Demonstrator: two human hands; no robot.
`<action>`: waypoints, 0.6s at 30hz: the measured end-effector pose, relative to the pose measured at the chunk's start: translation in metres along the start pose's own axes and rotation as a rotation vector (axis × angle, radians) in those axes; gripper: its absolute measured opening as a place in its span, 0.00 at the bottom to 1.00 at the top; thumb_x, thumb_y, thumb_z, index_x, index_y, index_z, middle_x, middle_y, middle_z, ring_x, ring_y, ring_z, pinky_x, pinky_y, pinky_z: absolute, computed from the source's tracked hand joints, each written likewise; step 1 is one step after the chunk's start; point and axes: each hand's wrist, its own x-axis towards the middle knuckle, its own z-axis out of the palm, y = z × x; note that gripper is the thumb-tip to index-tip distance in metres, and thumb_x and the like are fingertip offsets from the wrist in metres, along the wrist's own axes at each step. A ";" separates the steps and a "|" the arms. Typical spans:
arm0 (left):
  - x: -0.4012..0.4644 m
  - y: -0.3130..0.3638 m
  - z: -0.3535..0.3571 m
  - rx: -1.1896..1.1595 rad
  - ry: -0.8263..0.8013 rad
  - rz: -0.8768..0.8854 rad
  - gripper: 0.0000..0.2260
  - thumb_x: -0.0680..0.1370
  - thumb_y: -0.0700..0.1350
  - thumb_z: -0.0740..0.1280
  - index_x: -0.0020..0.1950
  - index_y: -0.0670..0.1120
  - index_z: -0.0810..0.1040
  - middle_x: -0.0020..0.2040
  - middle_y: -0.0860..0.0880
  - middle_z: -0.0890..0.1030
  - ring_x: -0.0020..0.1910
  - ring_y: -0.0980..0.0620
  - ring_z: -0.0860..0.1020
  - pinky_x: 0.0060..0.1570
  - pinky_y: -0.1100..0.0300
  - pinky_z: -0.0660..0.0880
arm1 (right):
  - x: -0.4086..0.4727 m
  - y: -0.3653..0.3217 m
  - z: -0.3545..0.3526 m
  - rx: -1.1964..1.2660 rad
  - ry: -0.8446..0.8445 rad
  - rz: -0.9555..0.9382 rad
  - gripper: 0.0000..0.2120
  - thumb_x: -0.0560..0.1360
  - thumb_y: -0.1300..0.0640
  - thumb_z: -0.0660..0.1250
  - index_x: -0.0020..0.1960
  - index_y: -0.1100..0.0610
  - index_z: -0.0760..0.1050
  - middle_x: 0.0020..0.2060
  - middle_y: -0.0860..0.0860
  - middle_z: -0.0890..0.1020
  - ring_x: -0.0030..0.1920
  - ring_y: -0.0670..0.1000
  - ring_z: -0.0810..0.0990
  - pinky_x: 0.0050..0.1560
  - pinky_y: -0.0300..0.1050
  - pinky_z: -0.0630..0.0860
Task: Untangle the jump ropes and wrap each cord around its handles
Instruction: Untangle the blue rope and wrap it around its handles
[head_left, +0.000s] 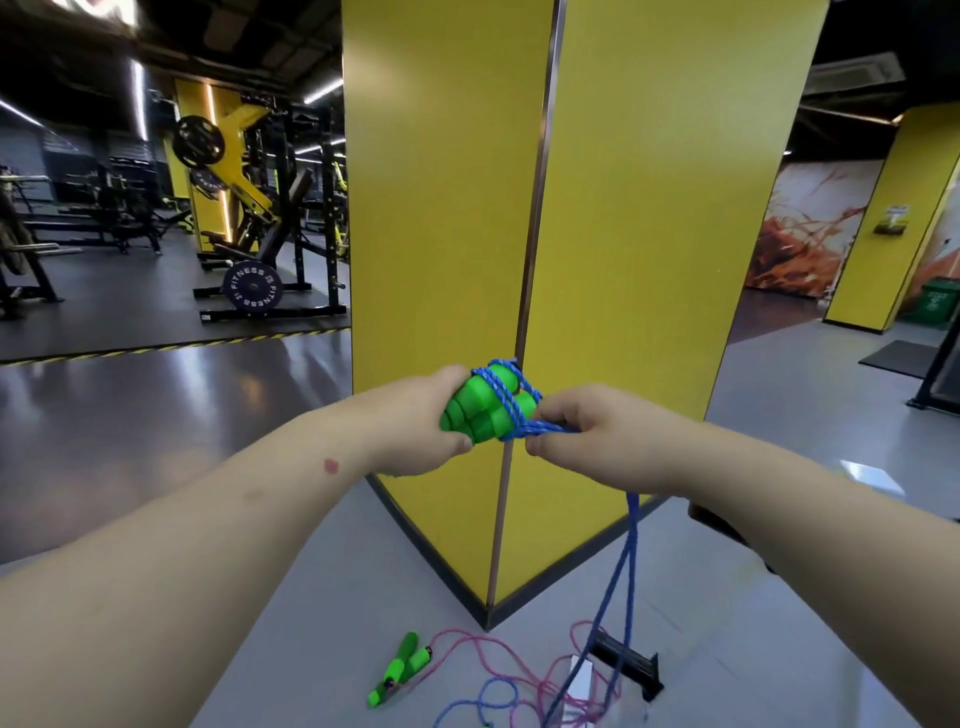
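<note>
My left hand (421, 421) grips a pair of green foam handles (480, 408) held together at chest height. Several turns of blue cord (506, 400) lie around the handles. My right hand (587, 431) pinches the blue cord just right of the handles. From that hand two strands of the blue cord (626, 561) hang down to the floor. On the floor lies a second pair of green handles (397, 667) with a pink cord (498, 649) in loose loops, crossing the blue cord's end.
A yellow pillar (623, 234) with a metal corner strip stands right in front of me. A small black stand (631, 662) and a white card sit on the grey floor by the cords. Weight racks stand at the back left, a green bin at the far right.
</note>
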 end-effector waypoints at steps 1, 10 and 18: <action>-0.002 0.001 0.002 0.071 -0.038 0.003 0.25 0.79 0.54 0.69 0.72 0.57 0.62 0.50 0.52 0.78 0.48 0.47 0.80 0.44 0.53 0.78 | -0.002 -0.003 -0.007 -0.022 0.010 -0.025 0.09 0.79 0.48 0.65 0.46 0.51 0.80 0.31 0.46 0.74 0.30 0.45 0.70 0.33 0.44 0.69; -0.027 0.039 -0.017 -0.011 -0.272 0.163 0.29 0.70 0.43 0.73 0.64 0.68 0.69 0.41 0.53 0.80 0.36 0.50 0.81 0.30 0.58 0.74 | 0.021 0.003 -0.035 0.537 -0.037 0.038 0.08 0.75 0.60 0.69 0.50 0.60 0.84 0.30 0.54 0.76 0.30 0.54 0.69 0.33 0.43 0.65; -0.023 0.007 -0.028 -0.977 -0.297 0.230 0.26 0.72 0.30 0.73 0.66 0.48 0.74 0.55 0.38 0.84 0.53 0.36 0.85 0.44 0.47 0.82 | 0.026 0.016 -0.003 1.167 -0.148 0.302 0.23 0.82 0.59 0.56 0.30 0.55 0.75 0.27 0.49 0.65 0.24 0.45 0.60 0.24 0.37 0.55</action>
